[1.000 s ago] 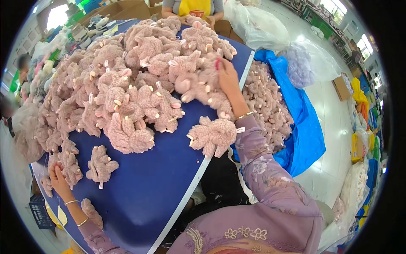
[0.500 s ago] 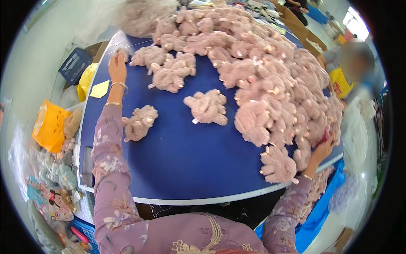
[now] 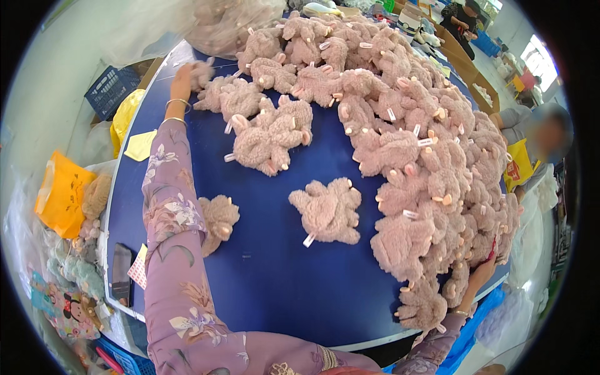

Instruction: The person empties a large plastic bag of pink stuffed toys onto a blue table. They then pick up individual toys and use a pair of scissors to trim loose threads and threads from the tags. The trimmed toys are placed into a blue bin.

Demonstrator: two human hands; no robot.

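At the far left of the blue table, my left hand is closed on a fluffy pink plush toy, which sticks out to the right of the fingers. My right hand rests low against the right side of a large heap of matching plush toys. A slim dark red object shows in its closed fingers; its kind is hidden. One loose plush toy lies mid-table with a white tag, and another toy lies beside my left forearm, which partly covers it.
A phone, a sheet of red stickers and yellow paper lie along the left edge. Clear plastic bagging covers the far left corner. A co-worker is at the right; a blue crate stands beyond the left edge.
My view has shifted, so the table and toys appear lower. My left hand stays at the far left, where a plush toy now shows at its fingers. My right hand still holds the red object.
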